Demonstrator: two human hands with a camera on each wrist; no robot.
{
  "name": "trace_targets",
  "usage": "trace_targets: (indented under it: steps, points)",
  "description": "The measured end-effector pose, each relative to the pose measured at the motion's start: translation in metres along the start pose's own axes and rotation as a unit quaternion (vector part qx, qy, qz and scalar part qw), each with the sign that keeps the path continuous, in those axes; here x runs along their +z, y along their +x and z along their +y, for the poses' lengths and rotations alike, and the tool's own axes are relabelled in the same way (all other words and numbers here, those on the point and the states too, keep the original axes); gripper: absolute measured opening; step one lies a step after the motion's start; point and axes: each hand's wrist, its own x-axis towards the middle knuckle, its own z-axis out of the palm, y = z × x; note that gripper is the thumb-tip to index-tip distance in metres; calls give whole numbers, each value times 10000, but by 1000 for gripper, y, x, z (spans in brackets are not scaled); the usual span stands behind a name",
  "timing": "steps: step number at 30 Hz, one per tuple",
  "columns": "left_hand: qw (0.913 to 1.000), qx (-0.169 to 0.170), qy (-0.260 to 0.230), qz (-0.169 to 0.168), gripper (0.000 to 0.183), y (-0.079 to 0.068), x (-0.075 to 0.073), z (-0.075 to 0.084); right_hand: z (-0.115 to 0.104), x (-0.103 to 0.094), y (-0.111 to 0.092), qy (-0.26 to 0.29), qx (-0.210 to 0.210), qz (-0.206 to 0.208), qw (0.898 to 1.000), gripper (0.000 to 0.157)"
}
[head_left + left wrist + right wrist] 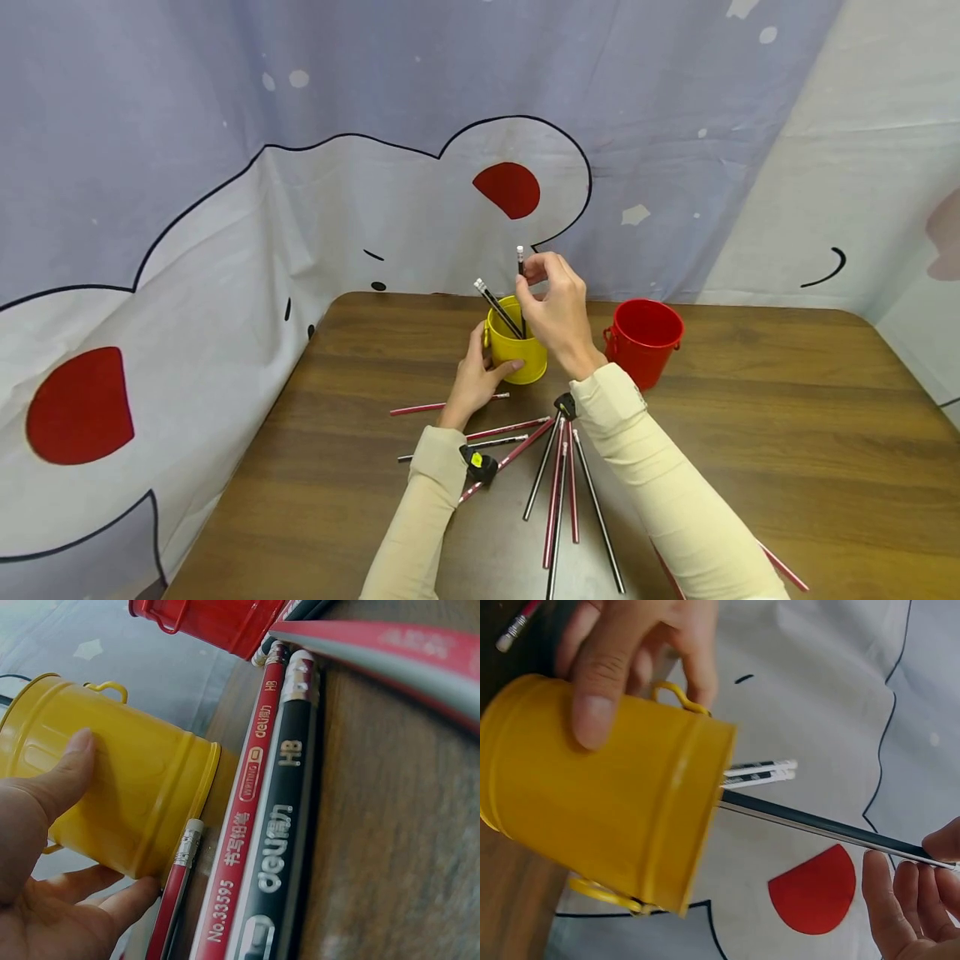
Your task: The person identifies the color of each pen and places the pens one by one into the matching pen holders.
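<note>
My left hand [474, 375] holds the side of a yellow bucket [517, 362], thumb across its front and fingers behind. Two black pencils [761, 774] lean inside it, white eraser ends sticking out over the rim. Above the bucket, my right hand [555, 304] pinches another black pencil [817, 823] near its eraser end between thumb and fingers. That pencil's lower part is inside the bucket, hidden by the wall in the right wrist view.
A red bucket [647, 342] stands to the right, behind my right forearm. Several red pencils [555, 508] and black pencils [600, 512] lie spread over the wooden table [787, 417] in front. A patterned cloth [675, 125] hangs behind the table.
</note>
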Motion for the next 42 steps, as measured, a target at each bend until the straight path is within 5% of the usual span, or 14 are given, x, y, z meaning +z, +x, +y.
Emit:
trace_targets:
  steps: [7,25,27,42]
  points:
    - [9997,210,-77,15,82,0,1,1,13,10,-18,-40,131,-110,9998,12]
    - [9995,133,-255,-102,79,-5,-2,10,27,27,-50,119,555,-386,9976,10]
    - [9996,139,-219,-76,79,-1,0,-1,27,28,-51,173,597,-390,9973,10]
    - [9999,121,-65,32,82,1,1,-1,39,14,-73,461,484,-278,9974,9]
